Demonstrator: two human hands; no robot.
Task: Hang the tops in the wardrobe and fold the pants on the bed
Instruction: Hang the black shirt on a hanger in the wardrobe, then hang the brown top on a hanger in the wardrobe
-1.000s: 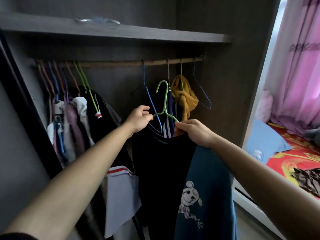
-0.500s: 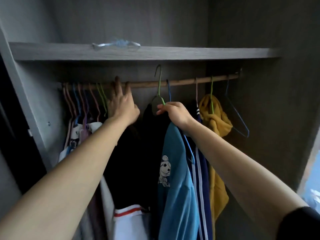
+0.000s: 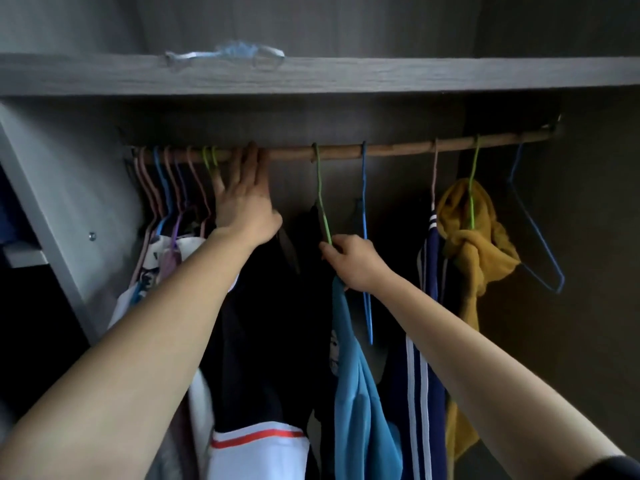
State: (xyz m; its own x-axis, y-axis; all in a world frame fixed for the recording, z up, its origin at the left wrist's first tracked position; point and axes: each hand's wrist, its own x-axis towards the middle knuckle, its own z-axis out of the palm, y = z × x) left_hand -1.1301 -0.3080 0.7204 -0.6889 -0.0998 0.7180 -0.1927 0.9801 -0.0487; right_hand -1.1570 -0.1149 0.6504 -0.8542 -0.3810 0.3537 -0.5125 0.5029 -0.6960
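Observation:
A black and blue top [image 3: 349, 368] hangs from a green wire hanger [image 3: 320, 195] whose hook sits over the wooden rail [image 3: 398, 147] of the wardrobe. My right hand [image 3: 349, 261] pinches the hanger's neck just above the top's collar. My left hand [image 3: 244, 199] reaches up with straight fingers touching the rail, beside a bunch of hung clothes on the left. The top's lower part runs out of view.
Several pink, blue and green hangers [image 3: 173, 188] with clothes crowd the rail's left end. A bare blue hanger [image 3: 364, 237], a navy striped top [image 3: 420, 358], a mustard garment [image 3: 471, 244] and another bare blue hanger [image 3: 535, 237] hang to the right. A shelf [image 3: 415, 76] runs above.
The green hanger's hook has come down onto the rail. My left hand has slid up so its fingers touch the rail. The view has moved closer.

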